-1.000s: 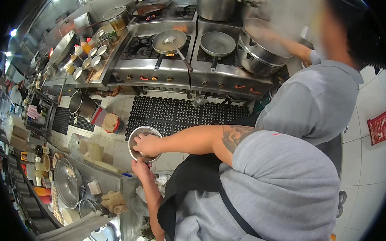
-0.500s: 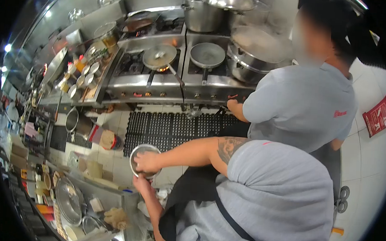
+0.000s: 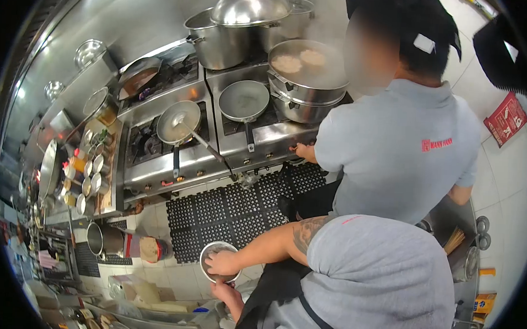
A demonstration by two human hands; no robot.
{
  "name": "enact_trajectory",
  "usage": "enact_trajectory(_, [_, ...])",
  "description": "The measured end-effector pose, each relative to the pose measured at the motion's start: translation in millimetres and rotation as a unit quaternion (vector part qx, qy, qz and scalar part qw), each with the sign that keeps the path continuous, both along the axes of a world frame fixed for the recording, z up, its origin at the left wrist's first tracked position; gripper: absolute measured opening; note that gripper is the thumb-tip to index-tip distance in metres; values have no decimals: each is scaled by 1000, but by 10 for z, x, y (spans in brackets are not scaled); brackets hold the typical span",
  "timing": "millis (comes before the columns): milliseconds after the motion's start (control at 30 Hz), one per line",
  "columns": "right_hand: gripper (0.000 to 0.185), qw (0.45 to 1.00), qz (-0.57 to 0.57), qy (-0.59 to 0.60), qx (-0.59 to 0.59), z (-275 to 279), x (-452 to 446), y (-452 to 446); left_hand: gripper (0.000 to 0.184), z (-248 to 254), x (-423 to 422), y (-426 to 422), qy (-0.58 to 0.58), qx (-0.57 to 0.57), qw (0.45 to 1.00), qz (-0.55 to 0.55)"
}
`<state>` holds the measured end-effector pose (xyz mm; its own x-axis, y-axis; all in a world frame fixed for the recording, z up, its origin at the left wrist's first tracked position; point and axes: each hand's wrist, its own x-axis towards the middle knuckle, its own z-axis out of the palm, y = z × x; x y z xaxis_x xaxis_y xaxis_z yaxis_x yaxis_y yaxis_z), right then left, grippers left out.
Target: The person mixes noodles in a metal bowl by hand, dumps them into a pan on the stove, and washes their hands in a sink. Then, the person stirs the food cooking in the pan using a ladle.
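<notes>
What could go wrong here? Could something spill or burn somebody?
Maybe! The bowl is held up over the floor by the left hand, with the right hand inside, so a slip might spill it. The long spoon sticks out past the pan toward the stove's front; a bump could tip it. Haze, probably steam, hangs above the big pot near the co-worker, so it might burn.

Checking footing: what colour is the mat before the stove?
The mat is black, clearest in the head view.
</notes>
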<state>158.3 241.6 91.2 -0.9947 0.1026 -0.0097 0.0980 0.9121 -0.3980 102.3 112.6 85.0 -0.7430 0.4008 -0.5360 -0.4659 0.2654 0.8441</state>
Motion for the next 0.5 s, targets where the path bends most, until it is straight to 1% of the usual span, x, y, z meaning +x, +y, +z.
enact_trajectory(33, [24,996,-13,69,56,-40,-9,82,18,45,-13,120,5,-7,1000,-13])
enact_trajectory(100, [23,996,-3,70,58,28,-26,307,17,184,-66,366,3,-6,999,-42])
enact_trajectory(133, [23,996,2,70,57,57,-35,382,17,170,-112,443,5,-10,999,-49])
enact_trajectory(233, [24,999,-24,-5,25,298,13,677,17,108,-254,689,4,-1,998,-69])
enact_trajectory(300, [26,998,-56,-13,9,215,-10,857,17,129,-286,813,-9,21,997,-80])
enact_trajectory(333, [28,997,-70,-15,1,130,-38,916,18,137,-267,907,2,12,997,-77])
enact_trajectory(400, [29,993,-115,19,-12,23,-71,958,18,200,-224,1061,29,-7,997,-70])
enact_trajectory(433, [30,990,-136,34,-17,-35,-65,989,18,100,-257,1083,59,-18,993,-97])
enact_trajectory(467, [31,991,-124,42,-13,-49,-46,1045,19,-57,-301,1070,88,-30,988,-123])
enact_trajectory(500, [32,993,-110,51,-11,-33,-37,1106,19,-103,-329,1085,100,-36,984,-144])
